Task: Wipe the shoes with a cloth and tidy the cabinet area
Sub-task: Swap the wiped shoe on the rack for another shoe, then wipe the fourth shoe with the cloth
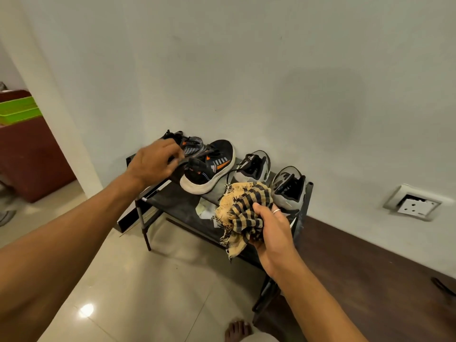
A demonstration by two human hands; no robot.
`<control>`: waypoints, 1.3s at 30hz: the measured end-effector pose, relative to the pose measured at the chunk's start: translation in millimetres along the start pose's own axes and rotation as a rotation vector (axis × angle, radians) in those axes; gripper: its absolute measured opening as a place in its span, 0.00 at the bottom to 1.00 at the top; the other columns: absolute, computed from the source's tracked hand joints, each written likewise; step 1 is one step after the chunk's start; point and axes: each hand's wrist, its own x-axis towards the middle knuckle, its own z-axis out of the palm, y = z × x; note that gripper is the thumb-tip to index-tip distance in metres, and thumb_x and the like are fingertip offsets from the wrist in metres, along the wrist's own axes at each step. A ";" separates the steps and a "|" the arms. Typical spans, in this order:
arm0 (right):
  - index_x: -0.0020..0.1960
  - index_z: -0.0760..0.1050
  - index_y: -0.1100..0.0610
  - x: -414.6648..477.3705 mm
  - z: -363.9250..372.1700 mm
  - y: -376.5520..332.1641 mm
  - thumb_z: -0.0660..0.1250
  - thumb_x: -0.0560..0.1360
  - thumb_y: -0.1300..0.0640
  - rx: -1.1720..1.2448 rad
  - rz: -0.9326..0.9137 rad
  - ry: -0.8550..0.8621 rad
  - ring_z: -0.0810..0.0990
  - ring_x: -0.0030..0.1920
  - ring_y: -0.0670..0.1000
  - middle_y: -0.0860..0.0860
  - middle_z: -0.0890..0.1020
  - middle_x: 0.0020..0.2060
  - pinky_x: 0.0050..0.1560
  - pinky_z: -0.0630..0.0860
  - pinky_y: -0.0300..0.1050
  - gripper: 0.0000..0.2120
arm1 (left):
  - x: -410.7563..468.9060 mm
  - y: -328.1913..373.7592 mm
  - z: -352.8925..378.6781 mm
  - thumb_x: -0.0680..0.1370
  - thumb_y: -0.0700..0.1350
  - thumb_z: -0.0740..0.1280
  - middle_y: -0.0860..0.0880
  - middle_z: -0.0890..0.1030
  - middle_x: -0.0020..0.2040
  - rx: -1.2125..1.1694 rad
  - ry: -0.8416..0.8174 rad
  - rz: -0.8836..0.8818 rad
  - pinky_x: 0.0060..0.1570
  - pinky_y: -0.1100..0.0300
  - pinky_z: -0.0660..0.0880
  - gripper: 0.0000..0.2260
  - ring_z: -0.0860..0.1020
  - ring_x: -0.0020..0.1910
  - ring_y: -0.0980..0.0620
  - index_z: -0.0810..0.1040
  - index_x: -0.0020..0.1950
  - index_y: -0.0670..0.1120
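Nearest, the left arm [61, 243] stretched to the left hand [155, 160], its fingers curled around a black-and-orange shoe [191, 146] on the shoe rack [177, 201]. Its mate [212, 166] sat just beside, then two grey shoes [254, 166]. Further right, the right hand [271, 233] gripped a bunched checked cloth [244, 208], fingers wrapped round it, over the rack.

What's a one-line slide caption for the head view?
Left hand grips a black-and-orange sneaker on the shoe rack; right hand holds a checked cloth near two grey sneakers.
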 end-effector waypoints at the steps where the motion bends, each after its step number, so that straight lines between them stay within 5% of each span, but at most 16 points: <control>1: 0.63 0.79 0.56 -0.5 0.1 1.0 0.63 0.82 0.60 0.001 0.002 0.004 0.85 0.56 0.57 0.57 0.87 0.54 0.50 0.83 0.51 0.11 | -1.1 -3.7 0.0 0.76 0.45 0.74 0.49 0.79 0.53 0.135 0.041 -0.009 0.45 0.52 0.76 0.10 0.76 0.52 0.46 0.79 0.55 0.50; 5: 0.63 0.79 0.56 -2.0 0.3 2.6 0.64 0.82 0.60 0.006 0.004 0.012 0.85 0.55 0.57 0.58 0.86 0.54 0.51 0.83 0.51 0.11 | -2.8 -17.9 9.7 0.75 0.58 0.73 0.42 0.66 0.71 0.240 -0.093 -0.443 0.62 0.38 0.70 0.26 0.65 0.70 0.34 0.75 0.69 0.49; 8: 0.63 0.79 0.56 -3.7 0.4 1.1 0.64 0.82 0.60 0.002 -0.002 0.009 0.86 0.53 0.55 0.57 0.86 0.54 0.50 0.83 0.50 0.11 | -1.2 -19.7 13.3 0.76 0.59 0.72 0.40 0.71 0.67 0.022 -0.215 -0.583 0.61 0.39 0.74 0.25 0.75 0.63 0.33 0.74 0.67 0.47; 17: 0.63 0.78 0.55 -34.6 -10.7 -25.2 0.64 0.82 0.58 -0.010 -0.064 0.002 0.85 0.57 0.57 0.56 0.87 0.54 0.54 0.82 0.54 0.11 | -10.0 10.2 -30.2 0.77 0.56 0.72 0.41 0.77 0.61 0.028 0.002 -0.587 0.52 0.44 0.74 0.18 0.79 0.54 0.35 0.77 0.61 0.46; 26: 0.63 0.78 0.51 -101.1 -48.9 -63.1 0.67 0.82 0.57 0.136 -0.194 0.101 0.87 0.51 0.51 0.52 0.88 0.51 0.45 0.82 0.46 0.11 | -27.2 104.1 -136.1 0.73 0.60 0.74 0.43 0.82 0.53 -0.145 0.215 -0.454 0.49 0.46 0.75 0.18 0.79 0.53 0.40 0.83 0.54 0.47; 39: 0.62 0.79 0.53 -170.4 -144.7 -103.5 0.68 0.81 0.56 0.236 -0.350 0.290 0.86 0.53 0.55 0.55 0.87 0.52 0.51 0.82 0.50 0.10 | -34.5 319.9 -109.1 0.72 0.59 0.76 0.54 0.81 0.52 -0.435 0.010 -0.154 0.50 0.51 0.78 0.17 0.79 0.48 0.53 0.81 0.54 0.51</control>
